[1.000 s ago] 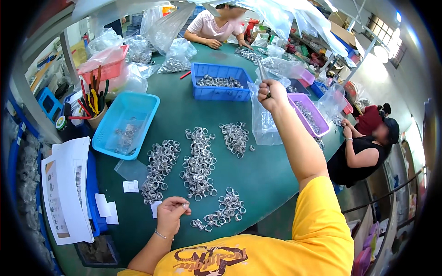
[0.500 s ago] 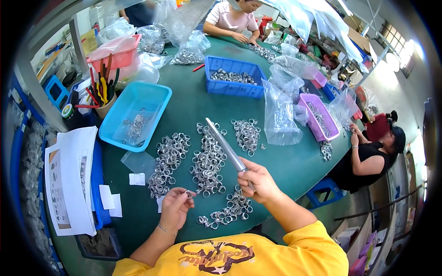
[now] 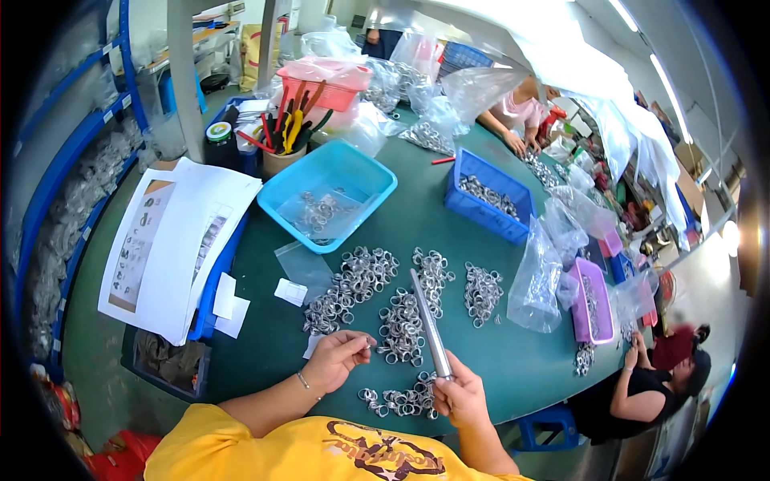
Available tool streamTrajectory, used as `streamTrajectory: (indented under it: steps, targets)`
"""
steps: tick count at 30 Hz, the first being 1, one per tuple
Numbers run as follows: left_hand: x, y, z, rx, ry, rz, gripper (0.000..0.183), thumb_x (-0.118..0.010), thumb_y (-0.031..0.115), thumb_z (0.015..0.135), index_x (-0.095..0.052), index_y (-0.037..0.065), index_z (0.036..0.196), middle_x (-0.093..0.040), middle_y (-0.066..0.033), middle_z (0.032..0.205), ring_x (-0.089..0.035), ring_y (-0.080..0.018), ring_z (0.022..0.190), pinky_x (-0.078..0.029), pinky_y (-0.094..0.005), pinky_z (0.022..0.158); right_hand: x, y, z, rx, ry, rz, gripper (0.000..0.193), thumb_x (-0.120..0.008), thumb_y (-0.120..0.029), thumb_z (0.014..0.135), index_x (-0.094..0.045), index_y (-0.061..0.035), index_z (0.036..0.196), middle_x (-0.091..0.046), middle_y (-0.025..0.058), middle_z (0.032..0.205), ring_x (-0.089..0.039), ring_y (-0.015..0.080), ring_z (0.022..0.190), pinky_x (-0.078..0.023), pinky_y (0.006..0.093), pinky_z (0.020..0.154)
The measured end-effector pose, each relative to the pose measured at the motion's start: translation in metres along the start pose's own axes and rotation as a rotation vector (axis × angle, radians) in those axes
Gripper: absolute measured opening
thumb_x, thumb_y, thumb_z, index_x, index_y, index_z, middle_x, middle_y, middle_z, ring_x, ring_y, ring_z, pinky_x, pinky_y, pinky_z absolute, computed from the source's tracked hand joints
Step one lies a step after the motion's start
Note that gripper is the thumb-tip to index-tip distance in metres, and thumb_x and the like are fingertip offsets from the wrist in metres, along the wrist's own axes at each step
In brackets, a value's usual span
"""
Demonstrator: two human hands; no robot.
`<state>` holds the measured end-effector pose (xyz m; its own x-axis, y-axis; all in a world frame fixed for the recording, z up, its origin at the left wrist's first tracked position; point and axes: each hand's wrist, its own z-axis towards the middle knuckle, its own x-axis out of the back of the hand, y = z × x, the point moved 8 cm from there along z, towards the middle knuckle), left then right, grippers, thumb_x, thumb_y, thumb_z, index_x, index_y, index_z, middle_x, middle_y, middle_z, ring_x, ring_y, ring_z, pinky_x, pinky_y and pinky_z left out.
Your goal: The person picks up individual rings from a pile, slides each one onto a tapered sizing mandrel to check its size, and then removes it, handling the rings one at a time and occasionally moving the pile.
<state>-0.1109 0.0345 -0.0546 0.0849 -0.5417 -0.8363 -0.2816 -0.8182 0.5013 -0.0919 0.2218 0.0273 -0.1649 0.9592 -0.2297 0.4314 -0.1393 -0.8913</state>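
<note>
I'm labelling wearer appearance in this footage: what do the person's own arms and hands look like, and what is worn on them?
Both forearms are bare, with no gloves on the left hand or the right hand. A thin bracelet circles the left wrist. The arms come out of the short sleeves of a yellow T-shirt with a dark printed design on its front.
</note>
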Motion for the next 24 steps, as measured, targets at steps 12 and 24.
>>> streamTrajectory:
  steps: [12,24]
  targets:
    - [-0.002,0.002,0.002,-0.059,-0.095,-0.045,0.021,-0.052,0.007,0.088,-0.053,0.002,0.108,-0.057,-0.0115,0.098,-0.057,-0.0142,0.081,-0.048,-0.0267,0.072,0.004,0.008,-0.027,0.010,-0.074,-0.144,0.053,-0.053,0.000,0.085,-0.035,-0.0049,0.135,-0.050,-0.0005,0.067,-0.041,0.0042,0.043,-0.032,0.0187,0.038]
    - [-0.016,0.007,0.003,-0.019,-0.233,-0.101,0.025,-0.056,0.011,0.087,-0.053,-0.002,0.109,-0.056,-0.0082,0.095,-0.055,-0.0131,0.078,-0.047,-0.0257,0.074,0.017,0.031,-0.064,0.069,-0.259,-0.294,0.046,-0.056,-0.005,0.085,-0.042,0.0013,0.129,-0.056,-0.0008,0.081,-0.045,0.0029,0.060,-0.037,0.0165,0.052]
